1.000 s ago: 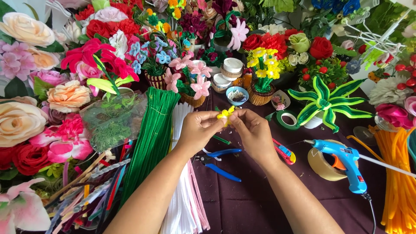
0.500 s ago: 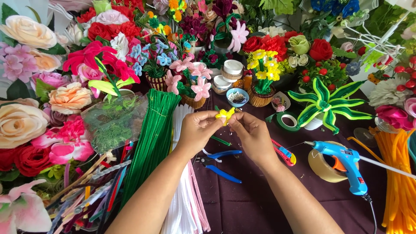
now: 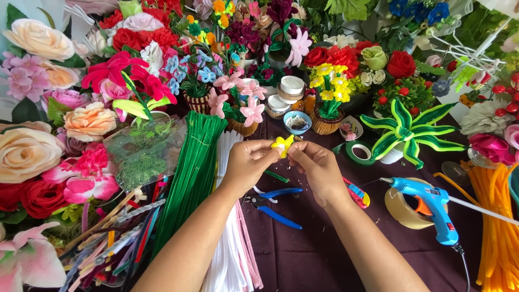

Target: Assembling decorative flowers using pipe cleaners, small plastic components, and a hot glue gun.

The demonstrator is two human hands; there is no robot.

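Note:
Both hands meet over the middle of the dark purple table (image 3: 319,254). My left hand (image 3: 250,162) and my right hand (image 3: 313,162) pinch a small yellow pipe-cleaner flower (image 3: 283,144) between their fingertips, held just above the table. Blue-handled pliers (image 3: 275,208) lie on the cloth directly below the hands. A short green stem piece (image 3: 277,176) lies under them too. How the flower's underside is gripped is hidden by the fingers.
Bundles of green (image 3: 192,178), white (image 3: 232,254) and orange pipe cleaners (image 3: 500,227) lie left and right. A blue glue gun (image 3: 430,208) rests on a tape roll (image 3: 403,208). Green tape (image 3: 359,153), a small cutter (image 3: 357,193), jars and many craft flowers ring the table.
The hands stay in place and keep working the yellow flower with their fingertips; it has shifted only slightly between the fingers.

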